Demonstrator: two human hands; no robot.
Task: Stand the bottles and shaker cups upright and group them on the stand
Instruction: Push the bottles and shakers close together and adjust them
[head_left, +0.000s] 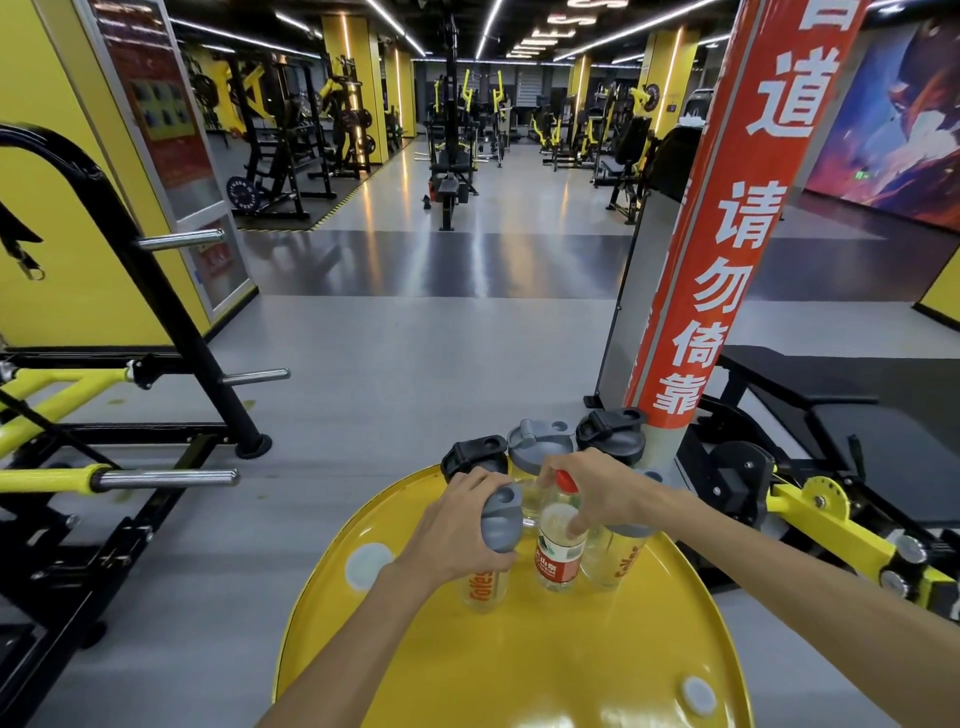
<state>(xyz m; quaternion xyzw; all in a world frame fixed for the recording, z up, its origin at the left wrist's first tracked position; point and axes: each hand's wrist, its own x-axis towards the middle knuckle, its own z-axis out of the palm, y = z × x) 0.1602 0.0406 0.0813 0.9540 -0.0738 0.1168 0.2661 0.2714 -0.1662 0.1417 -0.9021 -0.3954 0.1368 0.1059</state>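
On the round yellow stand (519, 660) several drink containers stand upright at its far side. My left hand (457, 530) is wrapped around a clear shaker cup with a grey lid (500, 519) and orange lettering. My right hand (597, 488) grips a water bottle with a red cap and red label (558, 556) near its neck. A second lettered shaker cup (618, 561) stands just right of the bottle. Behind them are a black-lidded shaker (475, 454), a grey-lidded shaker (540, 441) and another black-lidded shaker (613, 434).
A red-wrapped column (727, 234) rises right behind the stand. A black bench (831, 415) with yellow machine parts lies to the right. A black and yellow rack (130, 405) with steel pegs fills the left. Grey gym floor stretches ahead.
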